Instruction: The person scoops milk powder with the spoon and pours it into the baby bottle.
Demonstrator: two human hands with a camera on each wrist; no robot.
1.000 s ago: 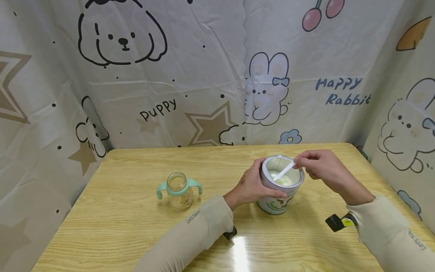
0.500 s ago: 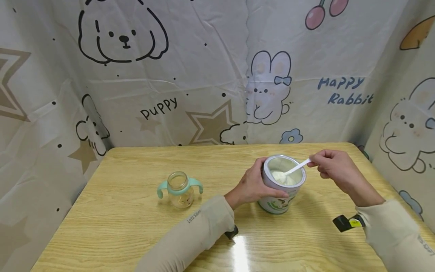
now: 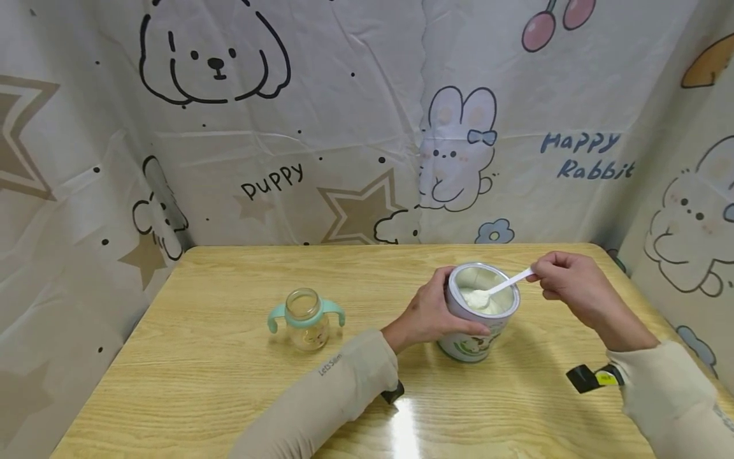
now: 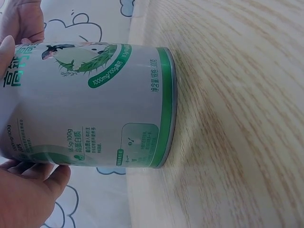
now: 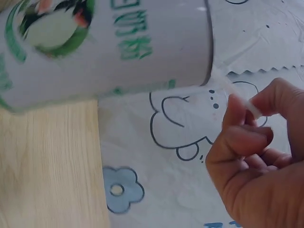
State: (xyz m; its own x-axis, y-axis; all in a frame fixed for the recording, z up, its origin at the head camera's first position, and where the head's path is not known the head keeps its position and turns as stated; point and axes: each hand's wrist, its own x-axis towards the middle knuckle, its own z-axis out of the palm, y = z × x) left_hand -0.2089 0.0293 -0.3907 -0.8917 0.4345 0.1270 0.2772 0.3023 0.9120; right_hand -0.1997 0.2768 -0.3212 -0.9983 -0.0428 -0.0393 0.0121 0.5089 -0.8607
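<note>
A white milk powder can [image 3: 471,346] with green print stands on the right half of the table, its top uncovered. Pale powder [image 3: 480,302] shows inside. My left hand [image 3: 431,312] grips the can's near left side, thumb across the front; in the left wrist view its fingers [image 4: 28,192] wrap the wall. My right hand [image 3: 568,284] pinches the handle end of a white scoop [image 3: 512,280], right of the can's rim. The scoop slants down into the can, its bowl heaped with powder. In the right wrist view, the handle is blurred between thumb and finger.
A small clear baby bottle [image 3: 308,334] with mint-green handles stands uncapped on the wooden table [image 3: 218,382], left of the can. A printed cloth [image 3: 355,127] hangs behind the table and at both sides.
My right hand has drawn back to the right with the scoop, whose bowl now shows a heap of powder above the rest. The left hand keeps its grip on the can.
</note>
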